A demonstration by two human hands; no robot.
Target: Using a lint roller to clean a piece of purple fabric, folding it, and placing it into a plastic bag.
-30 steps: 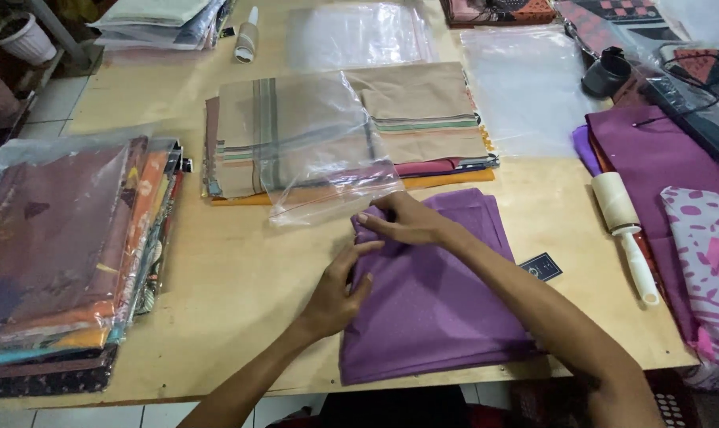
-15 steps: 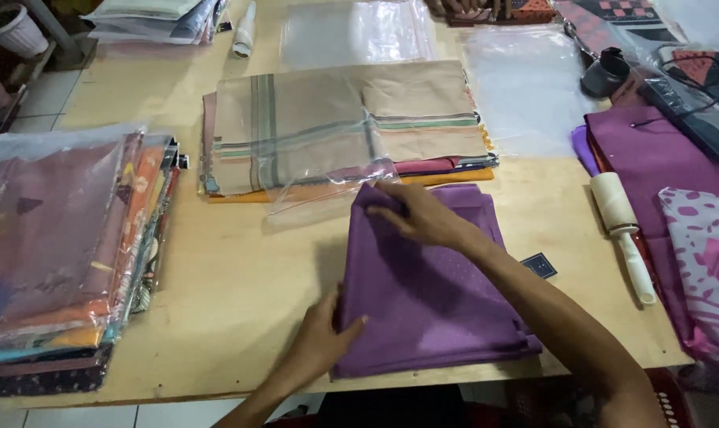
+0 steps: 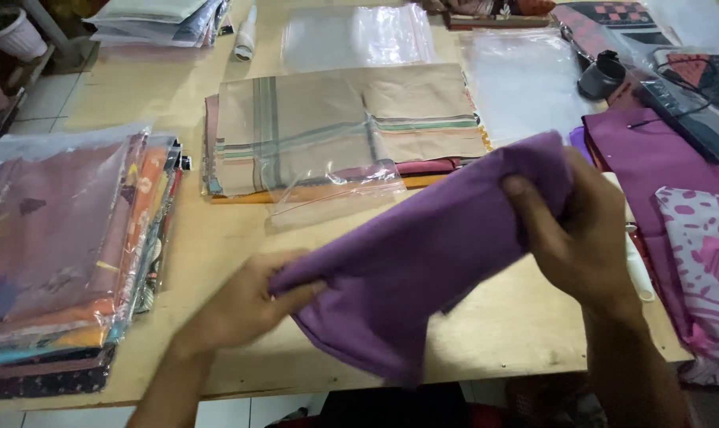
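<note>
Head view. The left hand (image 3: 244, 305) enters from the lower left, forearm angled up toward the centre, fingers closed around the lower left corner of a folded purple cloth (image 3: 423, 254). The right hand (image 3: 581, 234) comes in from the lower right, forearm nearly upright, thumb pointing left across the cloth's face and fingers curled behind its upper right end; it is closed in a firm pinch on the fabric. The cloth is lifted off the pale wooden table (image 3: 185, 238) and stretches diagonally between the two hands, its lower edge sagging toward the table's near edge. Behind the cloth lies a folded beige striped cloth (image 3: 336, 119) with a clear plastic bag (image 3: 336, 186) partly over it. At far left sits a stack of bagged folded fabrics (image 3: 58, 254). Magenta patterned fabric (image 3: 700, 261) lies at the right.
</note>
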